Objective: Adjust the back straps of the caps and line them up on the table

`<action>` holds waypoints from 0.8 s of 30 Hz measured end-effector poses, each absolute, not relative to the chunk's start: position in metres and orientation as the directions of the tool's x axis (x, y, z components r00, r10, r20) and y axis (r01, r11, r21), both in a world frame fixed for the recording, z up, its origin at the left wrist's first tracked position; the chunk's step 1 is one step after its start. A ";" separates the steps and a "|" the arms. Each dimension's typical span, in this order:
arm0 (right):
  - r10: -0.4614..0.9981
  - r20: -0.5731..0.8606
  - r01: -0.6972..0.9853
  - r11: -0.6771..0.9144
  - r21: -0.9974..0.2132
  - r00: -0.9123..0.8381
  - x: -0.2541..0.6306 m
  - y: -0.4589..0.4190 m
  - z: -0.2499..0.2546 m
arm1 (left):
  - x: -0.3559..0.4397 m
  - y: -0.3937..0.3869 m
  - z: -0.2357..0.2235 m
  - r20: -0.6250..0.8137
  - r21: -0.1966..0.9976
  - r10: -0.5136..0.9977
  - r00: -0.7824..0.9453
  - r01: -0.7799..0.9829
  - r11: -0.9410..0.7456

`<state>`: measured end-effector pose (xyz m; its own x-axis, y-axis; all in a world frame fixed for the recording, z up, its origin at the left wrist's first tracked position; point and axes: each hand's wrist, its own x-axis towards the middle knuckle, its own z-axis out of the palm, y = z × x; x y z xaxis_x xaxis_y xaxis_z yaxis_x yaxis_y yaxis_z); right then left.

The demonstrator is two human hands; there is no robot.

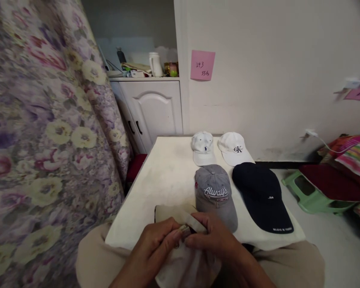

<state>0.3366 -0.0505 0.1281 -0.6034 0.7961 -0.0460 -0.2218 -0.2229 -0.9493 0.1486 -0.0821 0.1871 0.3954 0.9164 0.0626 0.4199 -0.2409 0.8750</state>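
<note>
A beige cap (183,264) is held over my lap at the near table edge, its brim toward the table. My left hand (160,244) pinches the cap's back strap near a small metal buckle. On the other side, my right hand (210,236) grips the strap's other part between thumb and fingers. My fingers partly hide the buckle. Just beyond my right hand lies a grey cap (213,188) with white "Always" lettering. To its right is a dark navy cap (261,192). Two white caps (203,146) stand behind them, the right one (234,146) marked "CK".
The cream-topped table (147,192) meets the wall at the back. A floral curtain (60,132) hangs at left, beside a white cabinet (159,106) with a jug (155,64) on its shelf. A green stool (312,192) stands on the floor at right.
</note>
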 end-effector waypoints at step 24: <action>0.876 0.081 -0.406 -0.136 -0.904 -0.476 0.347 -0.048 0.122 | 0.110 -0.062 0.167 0.157 0.714 0.847 0.508 0.534 -0.452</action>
